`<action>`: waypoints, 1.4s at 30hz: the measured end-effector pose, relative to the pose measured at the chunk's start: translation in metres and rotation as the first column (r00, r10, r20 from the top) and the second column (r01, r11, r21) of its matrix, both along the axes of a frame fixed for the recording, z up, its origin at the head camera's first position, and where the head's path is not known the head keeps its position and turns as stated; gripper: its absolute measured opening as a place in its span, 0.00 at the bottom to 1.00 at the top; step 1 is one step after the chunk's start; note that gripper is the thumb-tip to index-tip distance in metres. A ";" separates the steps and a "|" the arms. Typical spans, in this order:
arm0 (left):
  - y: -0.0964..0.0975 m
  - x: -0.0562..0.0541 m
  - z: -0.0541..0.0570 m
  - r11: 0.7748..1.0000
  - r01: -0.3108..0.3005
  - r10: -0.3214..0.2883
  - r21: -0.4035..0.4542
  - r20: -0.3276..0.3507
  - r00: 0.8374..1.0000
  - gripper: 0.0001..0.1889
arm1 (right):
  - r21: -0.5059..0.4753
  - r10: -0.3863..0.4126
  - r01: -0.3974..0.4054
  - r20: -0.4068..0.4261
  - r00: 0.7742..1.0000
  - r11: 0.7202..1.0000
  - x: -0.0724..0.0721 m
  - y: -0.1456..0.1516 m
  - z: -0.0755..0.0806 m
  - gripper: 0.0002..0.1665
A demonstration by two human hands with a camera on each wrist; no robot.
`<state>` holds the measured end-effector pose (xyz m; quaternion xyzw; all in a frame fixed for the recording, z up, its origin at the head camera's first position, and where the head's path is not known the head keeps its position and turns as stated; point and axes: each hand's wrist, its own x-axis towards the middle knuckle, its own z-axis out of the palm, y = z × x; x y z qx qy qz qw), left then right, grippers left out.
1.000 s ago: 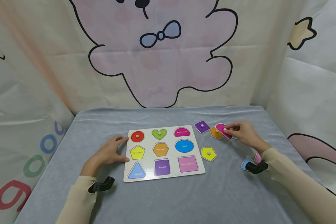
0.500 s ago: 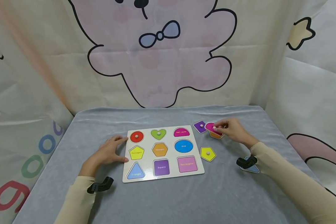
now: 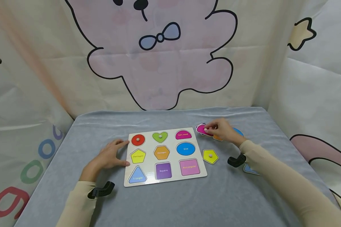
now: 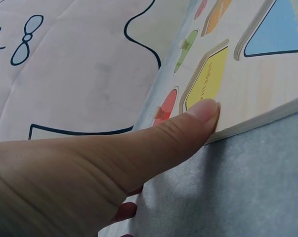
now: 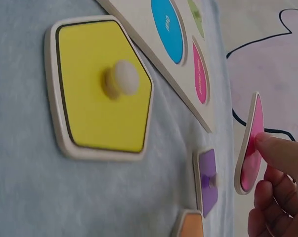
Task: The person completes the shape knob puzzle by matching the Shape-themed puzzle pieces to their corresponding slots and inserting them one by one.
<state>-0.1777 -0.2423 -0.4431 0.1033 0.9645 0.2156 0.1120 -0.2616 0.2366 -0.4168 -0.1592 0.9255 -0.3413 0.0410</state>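
My right hand (image 3: 224, 130) pinches the knob of a pink half-round puzzle piece (image 3: 201, 129), raised above the cloth in the right wrist view. The piece overlaps a purple square piece (image 5: 206, 182) in the head view. Left of it lies the white puzzle board (image 3: 148, 145), a red circle piece (image 3: 135, 140) and a green heart piece (image 3: 156, 136) seated in its recesses. At the board's left edge, my left hand (image 3: 109, 156) touches with extended thumb and index finger. The thumb (image 4: 204, 111) lies on the rim beside the pentagon recess.
On the grey cloth, a yellow pentagon piece (image 3: 208, 157) lies right of the board. An orange hexagon piece (image 3: 218, 138) and a blue oval piece (image 3: 239, 131) are partly hidden by my right hand. A blue triangle piece (image 3: 250, 170) shows below the right sleeve.
My right hand has carried the pink half-round piece leftward, over the orange hexagon to the purple square piece. The left hand stays at the board's edge.
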 end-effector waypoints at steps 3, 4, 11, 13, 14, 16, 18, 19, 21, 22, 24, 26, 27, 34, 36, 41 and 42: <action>0.000 0.000 -0.002 1.000 0.004 -0.004 0.006 -0.002 1.000 0.52 | 0.002 0.006 -0.006 0.014 1.000 1.000 -0.001 -0.008 -0.006 0.12; 0.000 0.000 -0.003 1.000 0.002 -0.002 0.008 -0.002 1.000 0.51 | 0.002 0.009 -0.010 0.015 1.000 1.000 -0.002 -0.010 -0.007 0.12; -0.002 -0.001 -0.003 1.000 -0.002 0.002 0.008 0.009 1.000 0.51 | -0.007 0.010 -0.010 0.048 0.999 1.000 -0.002 -0.022 -0.013 0.13; -0.002 -0.001 -0.002 1.000 0.003 -0.003 0.006 0.003 1.000 0.51 | -0.012 0.009 -0.009 0.054 0.999 1.000 -0.002 -0.025 -0.013 0.13; -0.002 -0.002 -0.002 1.000 0.003 -0.003 0.006 0.000 1.000 0.51 | -0.015 0.011 -0.011 0.054 0.998 1.000 -0.003 -0.027 -0.013 0.13; -0.003 -0.002 -0.001 1.000 0.005 -0.005 0.005 -0.007 1.000 0.51 | -0.024 0.016 -0.014 0.056 0.998 1.000 -0.003 -0.031 -0.012 0.13; -0.003 -0.002 0.000 1.000 0.004 -0.004 0.004 -0.009 1.000 0.51 | -0.024 0.025 -0.024 0.057 0.998 0.999 -0.004 -0.035 -0.011 0.13; -0.003 -0.002 0.000 1.000 0.006 -0.006 0.003 -0.008 1.000 0.51 | -0.024 0.029 -0.028 0.059 0.998 0.999 -0.005 -0.037 -0.011 0.13; -0.004 -0.002 0.001 1.000 0.005 -0.005 0.003 -0.001 1.000 0.51 | -0.023 0.033 -0.032 0.067 0.997 0.999 -0.006 -0.041 -0.011 0.13; -0.004 -0.002 0.000 1.000 0.002 -0.002 0.004 0.004 1.000 0.51 | -0.020 0.033 -0.032 0.072 0.997 0.999 -0.007 -0.042 -0.011 0.13; -0.004 -0.002 0.000 1.000 0.004 -0.004 0.006 0.005 1.000 0.51 | -0.021 0.023 -0.022 0.081 0.996 1.000 -0.009 -0.046 -0.012 0.13; -0.004 -0.003 -0.001 1.000 0.005 -0.005 0.008 0.004 1.000 0.51 | -0.025 0.017 -0.015 0.081 0.997 1.000 -0.012 -0.049 -0.012 0.14; -0.004 -0.003 -0.001 1.000 0.006 -0.006 0.008 0.003 1.000 0.51 | -0.029 0.018 -0.016 0.075 0.997 0.999 -0.013 -0.050 -0.013 0.14; -0.004 -0.002 -0.001 1.000 0.008 -0.008 0.013 -0.001 1.000 0.51 | -0.053 0.052 -0.050 0.045 0.998 0.997 -0.019 -0.064 -0.016 0.12; -0.004 -0.002 -0.001 1.000 0.009 -0.009 0.013 -0.004 1.000 0.51 | -0.051 0.061 -0.059 0.044 0.997 0.997 -0.020 -0.067 -0.017 0.11; -0.005 -0.003 -0.001 1.000 0.010 -0.010 0.013 -0.007 1.000 0.51 | -0.049 0.090 -0.087 0.053 0.995 0.995 -0.024 -0.073 -0.020 0.11; -0.005 -0.003 -0.002 1.000 0.009 -0.009 0.013 -0.007 1.000 0.51 | -0.051 0.100 -0.097 0.055 0.993 0.994 -0.024 -0.074 -0.021 0.11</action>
